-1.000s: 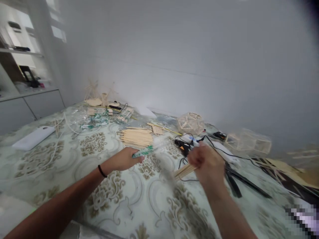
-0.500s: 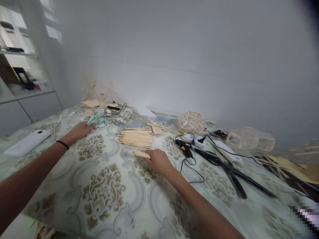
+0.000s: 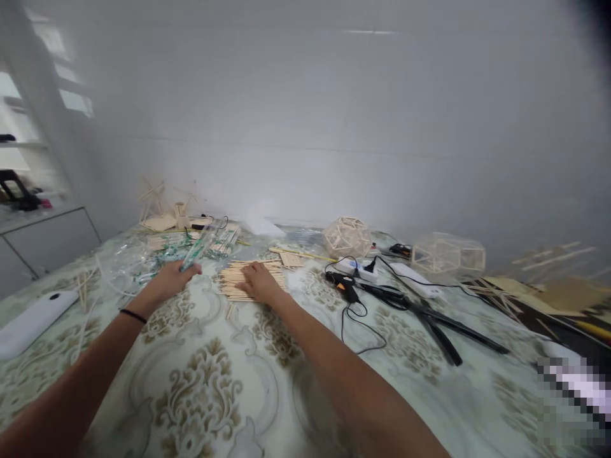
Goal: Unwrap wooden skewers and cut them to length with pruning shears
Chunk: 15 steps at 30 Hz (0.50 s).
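Note:
My left hand [image 3: 170, 280], a dark band at its wrist, is closed on a clear plastic wrapper with green print [image 3: 198, 247], which it holds up at a slant. Whether anything is inside the wrapper I cannot tell. Flat on top of a pile of thin wooden sticks [image 3: 231, 280] lies my right hand [image 3: 260, 283], its fingers apart. The sticks lie side by side on the patterned tablecloth [image 3: 200, 381], and the hand hides part of the pile.
Behind my left hand are more packaged sticks [image 3: 225, 240] and crumpled clear plastic [image 3: 126, 257]. A glue gun [image 3: 344, 286], large black scissors [image 3: 429, 318], a power strip [image 3: 358, 268] and cables lie to the right. Stick-built frames [image 3: 347, 236] stand near the wall.
My right hand has moved up and left with a small bundle of sticks, which now lies on the pile, fingers spread. My left hand has lifted the wrapper. The view has shifted right.

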Each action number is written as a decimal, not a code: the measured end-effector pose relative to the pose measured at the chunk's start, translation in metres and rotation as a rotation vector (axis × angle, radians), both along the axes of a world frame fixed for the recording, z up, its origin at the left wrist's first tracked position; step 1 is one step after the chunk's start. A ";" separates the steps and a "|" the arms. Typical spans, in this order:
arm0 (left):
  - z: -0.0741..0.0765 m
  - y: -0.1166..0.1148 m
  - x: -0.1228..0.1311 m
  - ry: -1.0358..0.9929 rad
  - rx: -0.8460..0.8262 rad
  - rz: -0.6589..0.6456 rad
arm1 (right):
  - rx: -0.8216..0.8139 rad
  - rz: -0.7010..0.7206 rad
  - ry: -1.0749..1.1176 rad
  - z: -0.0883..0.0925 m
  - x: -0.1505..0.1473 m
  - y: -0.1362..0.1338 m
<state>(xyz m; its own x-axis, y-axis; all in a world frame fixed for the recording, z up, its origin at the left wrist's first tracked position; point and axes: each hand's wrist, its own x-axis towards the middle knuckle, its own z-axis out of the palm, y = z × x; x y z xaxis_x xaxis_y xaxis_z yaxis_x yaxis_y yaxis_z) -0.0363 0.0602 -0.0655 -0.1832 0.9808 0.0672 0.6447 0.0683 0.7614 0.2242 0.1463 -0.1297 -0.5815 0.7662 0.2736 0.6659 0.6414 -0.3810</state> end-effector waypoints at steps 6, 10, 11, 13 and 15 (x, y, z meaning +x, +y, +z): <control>0.023 0.002 0.041 -0.040 0.034 -0.159 | -0.152 0.078 0.214 0.047 0.019 -0.006; 0.031 -0.013 0.080 -0.029 0.029 -0.291 | -0.360 0.297 0.483 0.074 0.035 -0.041; 0.031 -0.020 0.091 -0.027 0.013 -0.343 | -0.453 0.352 0.617 0.078 0.040 -0.052; 0.027 -0.036 0.112 -0.034 -0.031 -0.478 | -0.632 0.434 0.766 0.083 0.051 -0.075; 0.021 -0.052 0.130 -0.046 -0.088 -0.590 | -0.718 0.445 0.781 0.084 0.065 -0.096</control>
<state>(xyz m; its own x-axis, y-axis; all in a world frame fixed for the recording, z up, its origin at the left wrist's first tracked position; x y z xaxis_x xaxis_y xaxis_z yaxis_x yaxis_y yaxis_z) 0.0942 0.0085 -0.0446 0.3935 0.9192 -0.0136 0.5593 -0.2276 0.7971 0.2888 0.0507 -0.0454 -0.7036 0.6607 0.2616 -0.1435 0.2285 -0.9629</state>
